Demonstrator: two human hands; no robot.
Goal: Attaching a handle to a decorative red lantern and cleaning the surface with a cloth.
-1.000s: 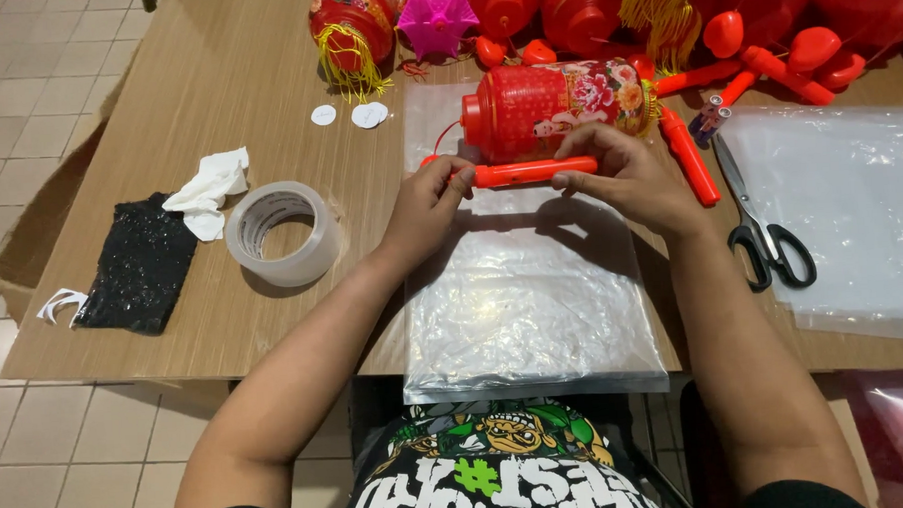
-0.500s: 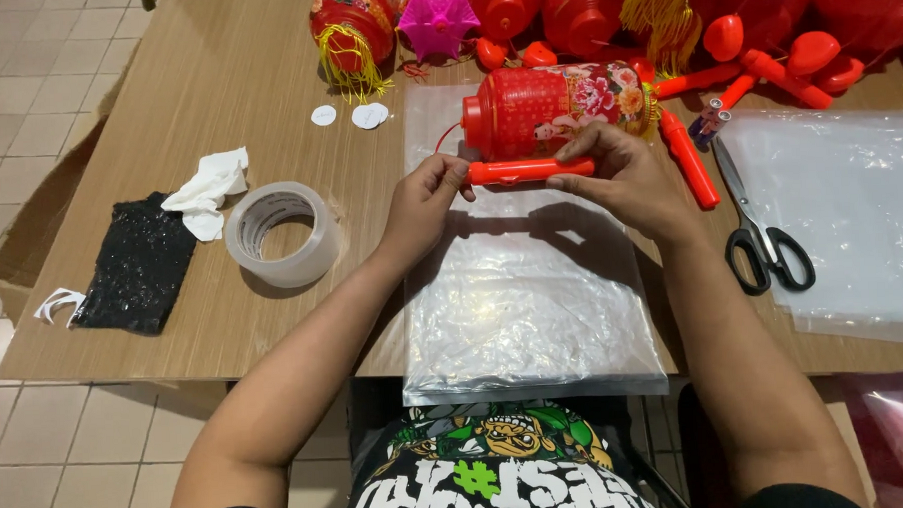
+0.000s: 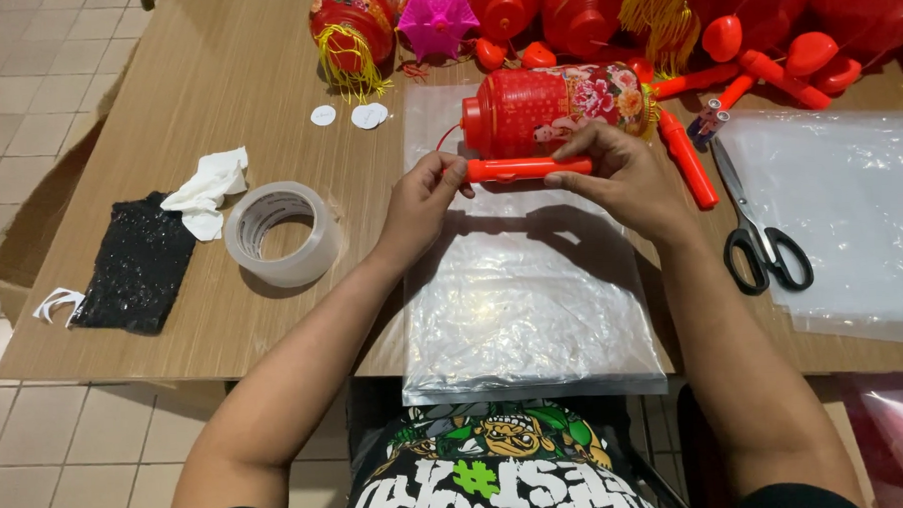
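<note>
- Presently both hands pinch one orange-red plastic handle stick [image 3: 529,168]; the left hand [image 3: 422,200] grips its left end with thumb and fingers closed, the right hand [image 3: 619,173] its right end
- the stick lies across a clear plastic bag [image 3: 528,301], touching a red floral lantern [image 3: 556,108] lying at the bag's mouth
- by my judgement bagging is unfinished; more lanterns [image 3: 583,9] and sticks [image 3: 686,156] wait unbagged, scissors [image 3: 756,228] and tape roll [image 3: 281,233] beside

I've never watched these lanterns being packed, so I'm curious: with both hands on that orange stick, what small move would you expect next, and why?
Probably sliding the orange stick toward the mouth of the clear plastic bag. The left hand and right hand pinch the stick's ends just above the bag, which lies flat beneath, and the red lantern lies right behind it.
</note>
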